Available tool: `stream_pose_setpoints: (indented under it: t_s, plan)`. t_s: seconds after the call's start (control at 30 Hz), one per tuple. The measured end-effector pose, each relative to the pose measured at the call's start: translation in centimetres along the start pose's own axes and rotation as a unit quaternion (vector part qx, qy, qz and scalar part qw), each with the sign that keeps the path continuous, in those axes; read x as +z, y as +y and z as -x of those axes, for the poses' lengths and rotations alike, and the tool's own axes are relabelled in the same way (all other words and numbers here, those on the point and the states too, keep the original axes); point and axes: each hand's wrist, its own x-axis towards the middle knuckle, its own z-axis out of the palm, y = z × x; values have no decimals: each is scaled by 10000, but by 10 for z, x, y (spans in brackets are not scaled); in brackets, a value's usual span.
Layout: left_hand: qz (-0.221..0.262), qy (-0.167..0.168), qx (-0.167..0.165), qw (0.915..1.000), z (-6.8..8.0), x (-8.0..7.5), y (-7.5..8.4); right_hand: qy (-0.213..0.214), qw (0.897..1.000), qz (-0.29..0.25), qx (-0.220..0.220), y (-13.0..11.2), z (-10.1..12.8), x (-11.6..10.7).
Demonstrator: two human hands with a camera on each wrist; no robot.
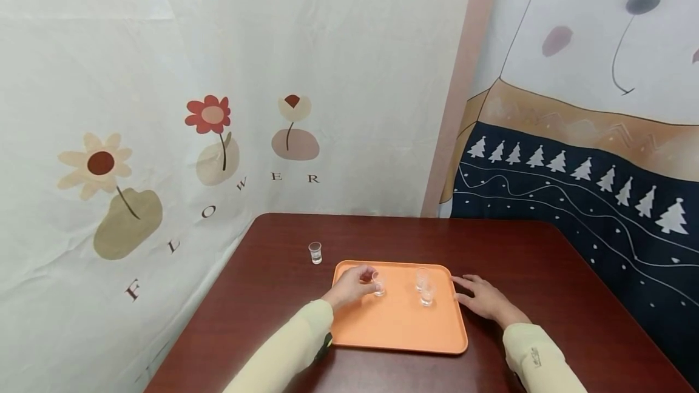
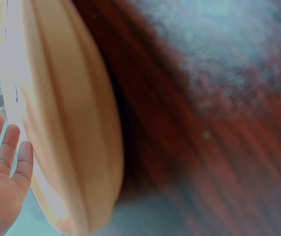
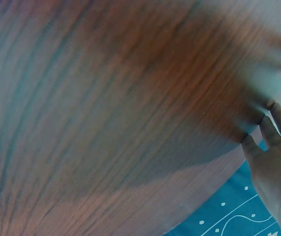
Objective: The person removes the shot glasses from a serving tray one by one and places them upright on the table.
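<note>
In the head view my left hand (image 1: 352, 287) reaches over the left part of an orange tray (image 1: 393, 326), pinching a small clear shot glass (image 1: 379, 288) between thumb and forefinger. The left wrist view shows three other fingers of that hand (image 2: 5, 177) spread loosely beside the tray's rim (image 2: 76, 123). Two more shot glasses stand close together on the tray's right side, a rear one (image 1: 422, 279) and a front one (image 1: 426, 296). My right hand (image 1: 486, 301) lies by the tray's right edge, fingers extended, some fingertips down on the table (image 3: 106, 123).
Another shot glass (image 1: 315, 253) stands on the dark red wooden table (image 1: 273, 272), behind and left of the tray. A pale curtain (image 1: 349, 77) with printed flowers hangs behind the table, and a bear-patterned cloth (image 1: 573, 187) hangs at the right.
</note>
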Motion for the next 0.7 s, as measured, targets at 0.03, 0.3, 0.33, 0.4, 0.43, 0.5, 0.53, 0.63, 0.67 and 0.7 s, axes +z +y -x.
stream_pose_setpoints:
  t_s: [0.03,0.3,0.33,0.4,0.43,0.5,0.53,0.63,0.67,0.7]
  plan:
    - [-10,11,9,10000,0,1,0,-9,10000,5,8,0,1,0]
    - [119,42,11,9999,0,-1,1,-37,10000,-17,48,1,-1,-1]
    - [149,42,-14,9999,0,-2,1,-37,10000,-17,22,1,-1,-1]
    - [194,48,-57,9998,1,-4,0,-38,10000,-1,-19,1,0,-1]
    - [217,54,-72,9997,1,-5,0,-34,10000,-10,-13,1,0,-1]
    - [260,63,-109,9996,1,-8,0,-25,10000,2,-27,2,-1,0]
    - [287,80,-115,9995,1,-9,0,-16,10000,13,-33,2,-1,0]
    - [346,182,-138,9991,1,-13,0,3,10000,27,-42,2,0,1]
    - [356,219,-144,9990,1,-15,0,-4,10000,28,-47,2,0,1]
    - [363,263,-131,9989,1,-16,-1,-17,10000,18,-46,2,0,2]
